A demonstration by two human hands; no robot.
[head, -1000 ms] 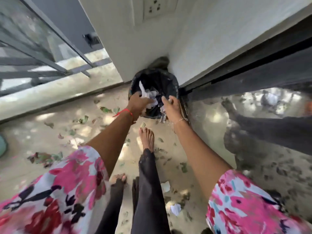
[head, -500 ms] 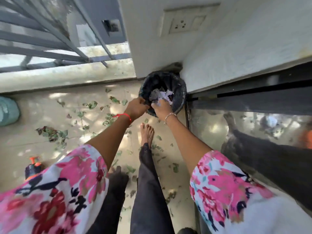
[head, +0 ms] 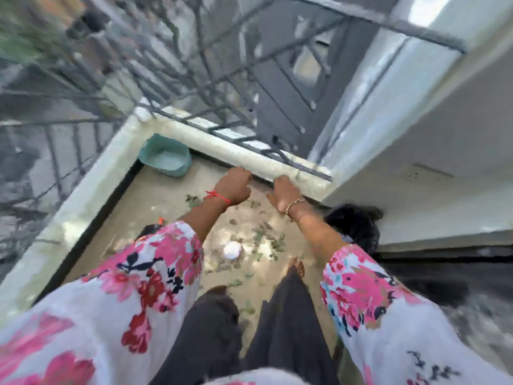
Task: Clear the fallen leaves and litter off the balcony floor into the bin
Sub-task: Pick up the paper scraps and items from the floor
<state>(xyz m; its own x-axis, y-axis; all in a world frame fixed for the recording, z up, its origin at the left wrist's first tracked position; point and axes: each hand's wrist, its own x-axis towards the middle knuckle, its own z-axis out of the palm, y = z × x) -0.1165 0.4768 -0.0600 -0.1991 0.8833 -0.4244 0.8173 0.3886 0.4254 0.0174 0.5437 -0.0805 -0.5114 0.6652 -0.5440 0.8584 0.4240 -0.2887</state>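
Cleanup partway, by the look of the floor: plenty of litter is left for you to gather.
Green leaves (head: 266,237) and a white paper wad (head: 232,250) lie on the balcony floor (head: 166,195), at 6 o'clock from your wrists. The black bin (head: 358,226) stands at 3 o'clock, against the wall. Your left hand (head: 234,187) and right hand (head: 283,191) hang loosely curled, released, holding and touching nothing.

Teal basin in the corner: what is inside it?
The teal basin shows only a pale whitish inside; nothing covers it, but blur hides whether that is water.
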